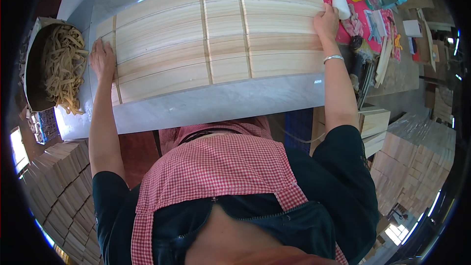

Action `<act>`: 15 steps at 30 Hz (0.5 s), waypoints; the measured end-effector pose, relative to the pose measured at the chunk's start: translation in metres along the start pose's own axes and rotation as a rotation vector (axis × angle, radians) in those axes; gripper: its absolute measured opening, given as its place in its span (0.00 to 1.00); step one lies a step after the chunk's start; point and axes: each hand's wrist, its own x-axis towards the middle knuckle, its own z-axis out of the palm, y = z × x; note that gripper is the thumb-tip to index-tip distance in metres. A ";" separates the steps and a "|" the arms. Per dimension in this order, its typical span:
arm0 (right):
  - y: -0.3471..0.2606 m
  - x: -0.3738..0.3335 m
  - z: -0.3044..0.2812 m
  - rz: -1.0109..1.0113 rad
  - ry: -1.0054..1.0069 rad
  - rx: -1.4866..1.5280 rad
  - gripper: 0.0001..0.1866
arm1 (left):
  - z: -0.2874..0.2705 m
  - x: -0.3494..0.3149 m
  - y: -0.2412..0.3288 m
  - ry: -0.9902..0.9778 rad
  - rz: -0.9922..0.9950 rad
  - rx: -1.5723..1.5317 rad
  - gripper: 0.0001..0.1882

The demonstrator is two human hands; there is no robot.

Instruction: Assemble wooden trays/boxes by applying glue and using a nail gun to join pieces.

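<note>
We're squaring up the row of pale wood boards (216, 37) lying flat on the grey worktable (206, 103). Left hand (102, 59) is pressed flat, fingers spread, on the boards' left end; right hand (326, 22) is curled over the right end. Smooth straight-grained planks under three thin cross strips (206, 34). Next, we judge, calls for even inward pressure.

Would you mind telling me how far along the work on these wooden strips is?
Done: the wooden strips lie edge to edge, crossed by three tape bands. In hand: the left hand and right hand press the sheet's two ends. Left: more stacked pieces wait at lower right.
</note>
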 end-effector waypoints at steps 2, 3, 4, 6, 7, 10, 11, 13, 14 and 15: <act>-0.001 -0.001 0.000 -0.010 0.008 -0.022 0.19 | -0.001 -0.002 0.004 -0.007 0.000 0.007 0.26; -0.003 -0.002 0.001 -0.012 0.002 -0.014 0.19 | -0.004 -0.003 0.005 -0.007 -0.003 0.017 0.26; -0.004 -0.003 0.000 -0.018 0.011 -0.017 0.19 | -0.006 -0.003 0.007 -0.007 0.000 0.018 0.26; -0.003 -0.003 -0.002 -0.036 0.028 -0.023 0.19 | -0.007 -0.004 0.011 -0.008 -0.002 0.022 0.26; -0.003 -0.002 -0.002 -0.045 0.036 -0.026 0.19 | -0.007 -0.004 0.010 -0.009 -0.003 0.024 0.26; -0.002 -0.001 -0.002 -0.056 0.028 -0.025 0.20 | -0.004 -0.002 0.008 -0.008 0.003 0.031 0.26; -0.001 -0.001 -0.002 -0.060 0.026 -0.027 0.20 | -0.003 -0.001 0.008 -0.007 0.009 0.031 0.26; -0.001 0.000 -0.001 -0.065 0.022 -0.027 0.20 | -0.003 -0.001 0.007 -0.006 0.012 0.035 0.26; 0.000 0.000 0.000 -0.067 0.021 -0.033 0.20 | -0.003 -0.001 0.007 -0.014 0.003 0.030 0.26; 0.000 0.000 0.001 -0.069 0.020 -0.038 0.20 | -0.003 -0.001 0.007 -0.021 -0.006 0.025 0.27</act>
